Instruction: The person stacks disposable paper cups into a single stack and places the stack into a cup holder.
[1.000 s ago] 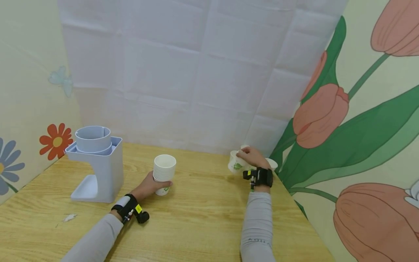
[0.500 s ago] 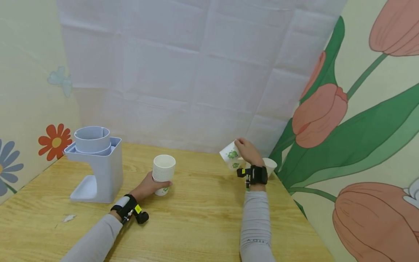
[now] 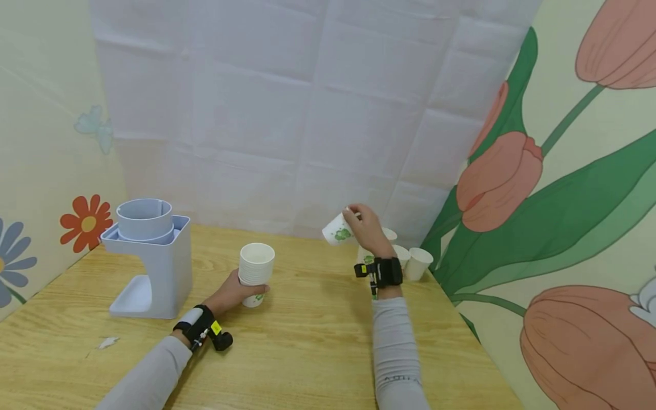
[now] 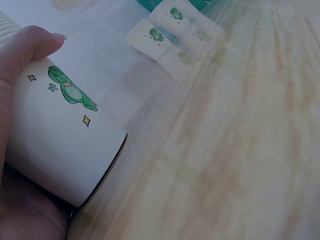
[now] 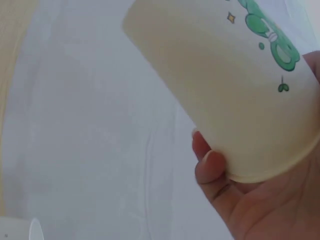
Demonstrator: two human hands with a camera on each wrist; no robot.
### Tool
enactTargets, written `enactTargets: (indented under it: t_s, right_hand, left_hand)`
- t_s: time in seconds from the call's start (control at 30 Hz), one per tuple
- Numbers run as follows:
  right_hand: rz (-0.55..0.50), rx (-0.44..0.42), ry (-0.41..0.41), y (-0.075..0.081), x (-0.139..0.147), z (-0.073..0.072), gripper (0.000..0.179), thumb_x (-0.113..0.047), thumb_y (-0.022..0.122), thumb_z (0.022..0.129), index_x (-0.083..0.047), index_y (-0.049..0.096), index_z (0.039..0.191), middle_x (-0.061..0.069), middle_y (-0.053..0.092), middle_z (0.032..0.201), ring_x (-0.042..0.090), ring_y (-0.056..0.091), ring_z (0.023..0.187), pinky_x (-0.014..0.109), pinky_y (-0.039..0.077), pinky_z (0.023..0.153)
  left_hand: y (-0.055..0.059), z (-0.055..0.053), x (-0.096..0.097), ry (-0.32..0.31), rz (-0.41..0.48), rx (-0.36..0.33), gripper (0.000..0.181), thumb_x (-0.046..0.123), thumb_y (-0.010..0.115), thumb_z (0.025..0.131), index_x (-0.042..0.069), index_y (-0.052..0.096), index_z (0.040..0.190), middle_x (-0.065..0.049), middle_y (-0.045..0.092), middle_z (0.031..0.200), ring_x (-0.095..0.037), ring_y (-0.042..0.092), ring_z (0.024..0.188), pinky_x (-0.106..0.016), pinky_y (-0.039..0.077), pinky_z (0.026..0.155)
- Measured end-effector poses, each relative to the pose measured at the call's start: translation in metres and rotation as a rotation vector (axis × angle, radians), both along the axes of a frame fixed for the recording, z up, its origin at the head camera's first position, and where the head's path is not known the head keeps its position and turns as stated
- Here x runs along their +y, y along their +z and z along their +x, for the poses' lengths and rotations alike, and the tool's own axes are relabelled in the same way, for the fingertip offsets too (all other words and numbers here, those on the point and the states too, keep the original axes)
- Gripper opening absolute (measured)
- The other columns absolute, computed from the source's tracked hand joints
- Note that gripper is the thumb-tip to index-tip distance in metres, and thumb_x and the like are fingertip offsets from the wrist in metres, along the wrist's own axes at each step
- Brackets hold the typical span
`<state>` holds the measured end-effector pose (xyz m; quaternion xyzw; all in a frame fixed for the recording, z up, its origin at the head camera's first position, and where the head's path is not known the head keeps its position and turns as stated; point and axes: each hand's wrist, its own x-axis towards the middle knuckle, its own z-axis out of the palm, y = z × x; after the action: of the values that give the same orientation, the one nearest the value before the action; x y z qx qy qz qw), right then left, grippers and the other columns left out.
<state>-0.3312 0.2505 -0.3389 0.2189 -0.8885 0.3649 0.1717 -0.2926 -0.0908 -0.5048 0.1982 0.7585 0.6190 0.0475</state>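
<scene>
In the head view, my left hand point(image 3: 230, 294) grips a stack of white paper cups point(image 3: 257, 265) standing upright on the wooden table. Close up in the left wrist view, the thumb lies across the stack point(image 4: 65, 145), whose lowest cup bears a green print. My right hand point(image 3: 370, 232) holds a single paper cup point(image 3: 338, 230) in the air, tilted, its base toward the left. The right wrist view shows fingers curled near the rim of that cup point(image 5: 225, 95). Several more paper cups point(image 3: 420, 264) stand behind the right wrist, partly hidden by it.
A light blue stand point(image 3: 171, 273) with a round holder point(image 3: 146, 219) on top is left of the stack. The wooden table point(image 3: 307, 341) meets a white cloth backdrop point(image 3: 287, 142) behind and a flower-printed wall point(image 3: 564, 228) at right.
From the group at the right, my right hand has lifted one paper cup and carried it left and up, tilting it. My left hand and its stack have stayed in place.
</scene>
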Motion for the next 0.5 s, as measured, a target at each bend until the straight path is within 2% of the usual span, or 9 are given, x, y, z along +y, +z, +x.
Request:
enactTargets:
  t_s: [0.27, 0.5]
  right_hand:
    - [-0.065, 0.159, 0.103, 0.005, -0.04, 0.006, 0.045, -0.031, 0.047, 0.106, 0.001, 0.055, 0.137, 0.022, 0.054, 0.127, 0.034, 0.056, 0.104, 0.039, 0.051, 0.077]
    - [-0.062, 0.232, 0.22, 0.002, -0.075, 0.015, 0.064, -0.053, 0.042, 0.105, 0.002, 0.051, 0.138, 0.022, 0.052, 0.127, 0.034, 0.052, 0.105, 0.038, 0.049, 0.078]
  left_hand:
    - [0.0, -0.002, 0.0, 0.004, -0.008, -0.003, 0.074, 0.025, 0.079, 0.089, 0.004, 0.039, 0.147, -0.02, 0.054, 0.139, -0.036, 0.052, 0.129, -0.058, 0.042, 0.109]
    - [0.001, -0.001, 0.0, 0.004, -0.001, -0.005, 0.075, 0.024, 0.08, 0.088, 0.004, 0.039, 0.147, -0.019, 0.055, 0.138, -0.036, 0.052, 0.129, -0.058, 0.041, 0.11]
